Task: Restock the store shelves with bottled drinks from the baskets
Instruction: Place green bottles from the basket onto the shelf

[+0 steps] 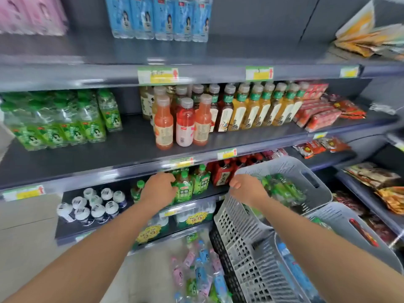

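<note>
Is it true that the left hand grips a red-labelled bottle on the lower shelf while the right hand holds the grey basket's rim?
Not quite. The head view shows the left hand gripping a green-labelled bottle, not a red one. It does stand on the lower shelf, and the right hand does hold the grey basket by its rim.

Bright, even, cool light comes from overhead; shadows are soft and darkest beneath each shelf edge (pixel 196 73). Motion blur smears the whole frame, heaviest from 9 to 11 o'clock, where the pink packs (pixel 32 14) and green-labelled bottles (pixel 54 121) lose detail. Print on the price tags (pixel 157 75) is unreadable. Wide-angle distortion bows the shelves toward the rim.
</note>
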